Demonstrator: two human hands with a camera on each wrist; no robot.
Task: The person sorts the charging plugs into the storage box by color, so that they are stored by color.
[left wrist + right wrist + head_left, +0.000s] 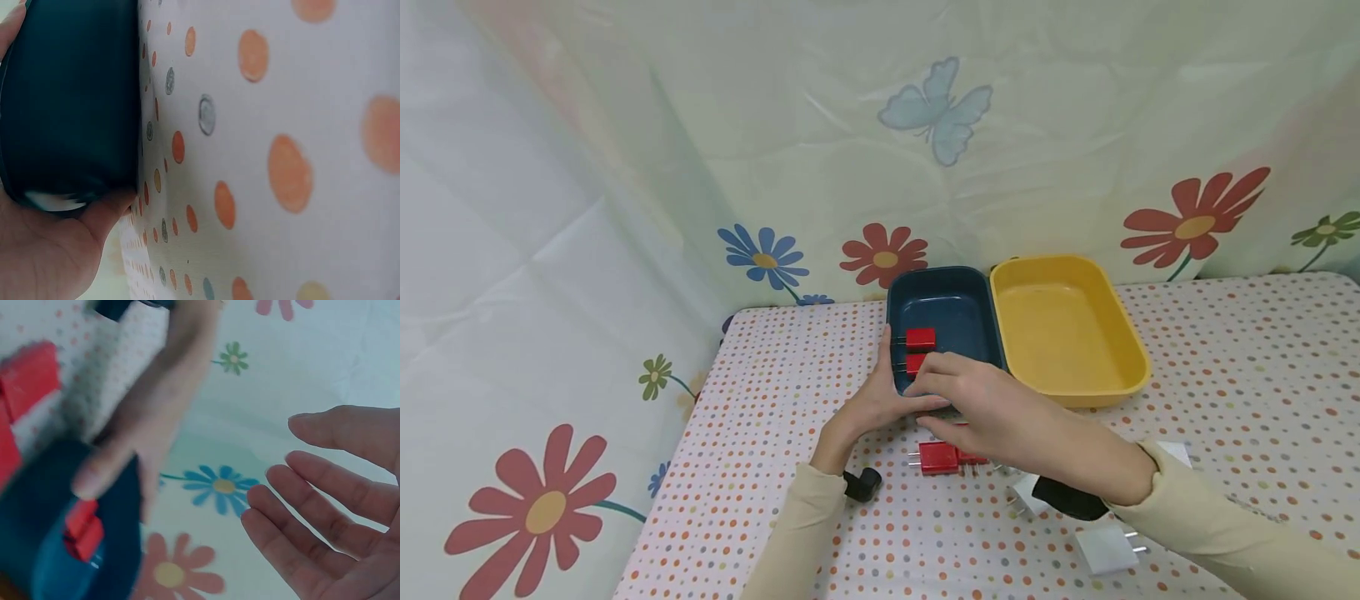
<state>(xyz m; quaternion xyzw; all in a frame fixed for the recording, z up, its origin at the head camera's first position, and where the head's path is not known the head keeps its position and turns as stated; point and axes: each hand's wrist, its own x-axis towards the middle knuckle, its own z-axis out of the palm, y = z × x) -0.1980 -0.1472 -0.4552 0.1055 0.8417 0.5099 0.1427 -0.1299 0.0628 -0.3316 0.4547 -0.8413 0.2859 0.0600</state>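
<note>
My left hand grips the near left corner of a dark blue tray, thumb along the near wall and fingers along the left wall. In the left wrist view the tray's outer wall stands on the cloth beside the hand. Two red plug adapters with metal prongs lie side by side in the tray. My right hand is over the tray's near edge, fingers loosely bent and spread from the thumb, holding nothing in the right wrist view. Below it, red plug adapters lie on the cloth.
A yellow tray with nothing in it adjoins the blue one on the right. White plug adapters lie scattered at the near right, partly hidden by my right arm. A flowered curtain hangs behind the dotted tablecloth.
</note>
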